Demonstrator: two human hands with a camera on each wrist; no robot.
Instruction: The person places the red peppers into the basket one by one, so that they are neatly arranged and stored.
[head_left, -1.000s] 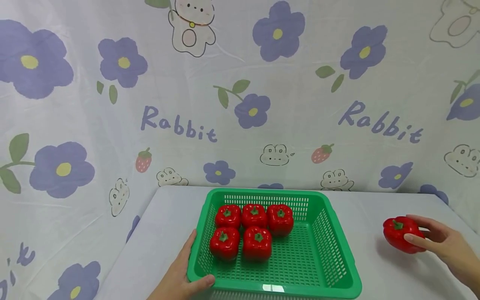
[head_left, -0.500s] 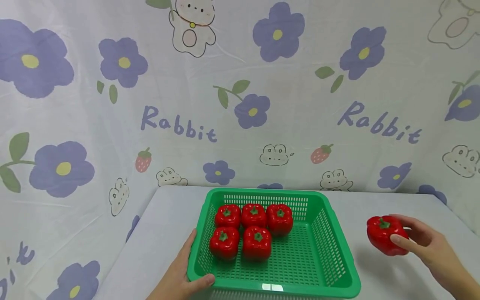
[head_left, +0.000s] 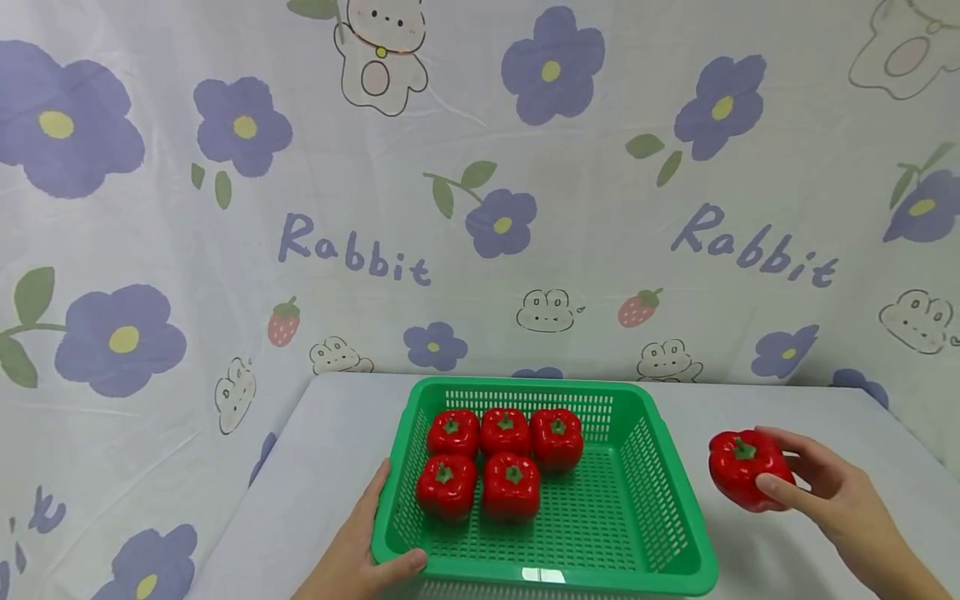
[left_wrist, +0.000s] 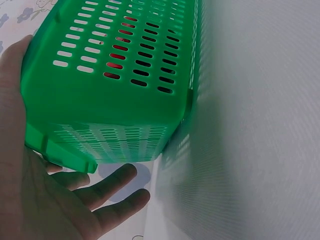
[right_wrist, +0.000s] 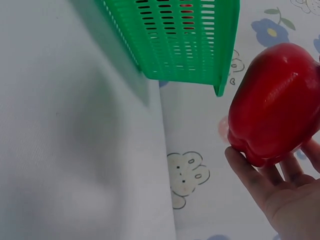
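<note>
My right hand (head_left: 832, 492) holds a red bell pepper (head_left: 744, 471) with a green stem, raised above the table to the right of the green plastic basket (head_left: 675, 492). In the right wrist view the fingers lie under and along the pepper (right_wrist: 277, 105). Several more red bell peppers stand stem-up in the basket's left part, such as a front one (head_left: 512, 487). My left hand (head_left: 363, 542) rests at the basket's front left corner, thumb on the front rim and fingers along the left side. In the left wrist view several fingers (left_wrist: 112, 187) extend nearly straight, spread apart.
A white table surface (head_left: 330, 442) carries the basket. Behind it hangs a pale cloth (head_left: 600, 200) printed with purple flowers, rabbits and the word Rabbit. The right part of the basket shows bare slotted floor (head_left: 592, 517).
My right hand has lifted the bell pepper off the table and carried it left, closer to the basket. The left hand and the basket have stayed in place.
</note>
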